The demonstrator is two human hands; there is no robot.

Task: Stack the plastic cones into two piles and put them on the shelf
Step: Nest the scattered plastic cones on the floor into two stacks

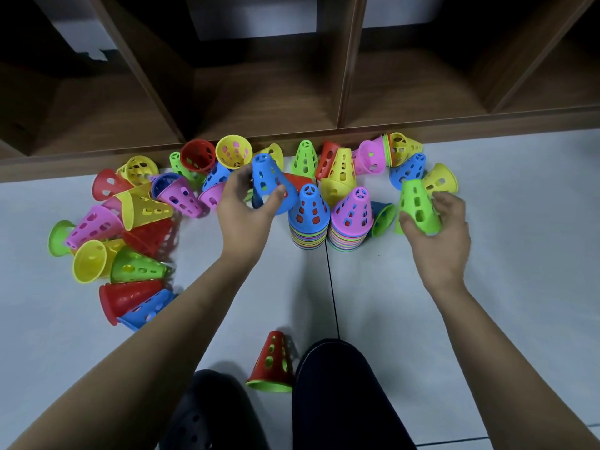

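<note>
my left hand (244, 212) grips a blue cone (271, 180) left of two upright piles (309, 219); my right hand (436, 228) clasps a green cone (418, 206) just right of them, near the shelf (276, 102).

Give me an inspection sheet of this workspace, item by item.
Surface: pale tiled floor, with a dark joint running between the piles.
Job's things: two upright piles stand side by side, a blue-topped pile and a pink-topped pile. Loose cones lie scattered to the left and behind, many on their sides. No cones seen in the shelf.
Clutter: a red cone stands tilted near the knees, with a green rim under it.
Hands: left hand grips a blue cone; right hand grips a green cone.
Cables: nothing seen.
Surroundings: dark trousers and a dark shoe at the bottom edge.
</note>
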